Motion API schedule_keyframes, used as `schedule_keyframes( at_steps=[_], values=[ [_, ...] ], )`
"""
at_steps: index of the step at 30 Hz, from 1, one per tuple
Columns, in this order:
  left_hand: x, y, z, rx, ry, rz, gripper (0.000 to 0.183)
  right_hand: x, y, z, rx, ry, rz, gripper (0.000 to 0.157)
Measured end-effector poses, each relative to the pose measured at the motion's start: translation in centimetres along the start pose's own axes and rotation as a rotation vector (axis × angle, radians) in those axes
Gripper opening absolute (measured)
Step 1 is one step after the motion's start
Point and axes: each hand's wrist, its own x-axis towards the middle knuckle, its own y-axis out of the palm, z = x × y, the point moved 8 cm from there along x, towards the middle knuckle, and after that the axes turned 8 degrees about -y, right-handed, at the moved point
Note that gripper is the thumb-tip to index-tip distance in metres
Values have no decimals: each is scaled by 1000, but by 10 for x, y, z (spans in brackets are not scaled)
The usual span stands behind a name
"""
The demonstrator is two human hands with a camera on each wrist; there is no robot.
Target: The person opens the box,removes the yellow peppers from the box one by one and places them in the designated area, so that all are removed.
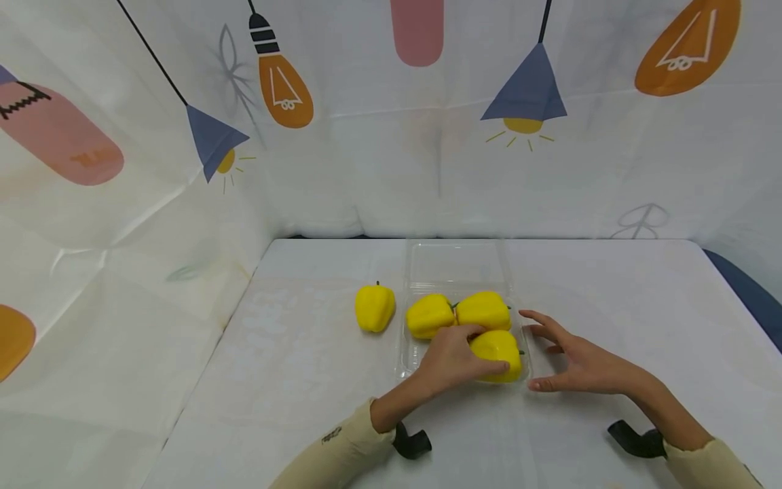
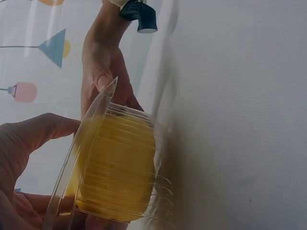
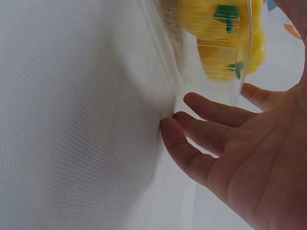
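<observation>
A clear plastic clamshell container (image 1: 455, 263) lies with its lid folded back on the white table. Inside are two yellow bell peppers at the back, a left one (image 1: 430, 316) and a right one (image 1: 484, 311), plus a front-right bell pepper (image 1: 497, 348). My left hand (image 1: 453, 356) holds that front pepper between thumb and fingers. To the right of the container, my right hand (image 1: 585, 363) is spread, fingers loosely bent, with nothing in it. The right wrist view shows green stems (image 3: 226, 17) through the ribbed clear wall.
Another yellow bell pepper (image 1: 375, 308) stands upright on the table (image 1: 293, 380), left of the container. Behind and to the left hangs a white sheet (image 1: 379, 156) printed with lamps and bulbs. Black devices (image 1: 412, 441) are at both wrists.
</observation>
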Motion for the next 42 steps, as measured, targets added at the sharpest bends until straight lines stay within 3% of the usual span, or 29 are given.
schedule_keyframes(
  at_steps=[5, 11, 17, 26, 34, 42],
  values=[
    [0, -3, 0, -52, -19, 14, 54, 1, 1, 1, 6, -10, 4, 106],
    [1, -8, 4, -175, -123, 71, 57, 0, 1, 1, 9, -1, 19, 106],
    [-1, -12, 4, -139, -144, 81, 61, -1, 3, 2, -7, -6, 24, 106],
    [-4, -14, 10, -210, -250, 125, 64, 0, 3, 3, -16, -5, 32, 106],
    [-8, -18, 7, -193, -223, 153, 62, 0, 3, 4, -5, -4, 29, 106],
    [-12, -32, 5, -191, -172, 132, 61, -1, 2, 3, -16, -12, 22, 106]
  ],
)
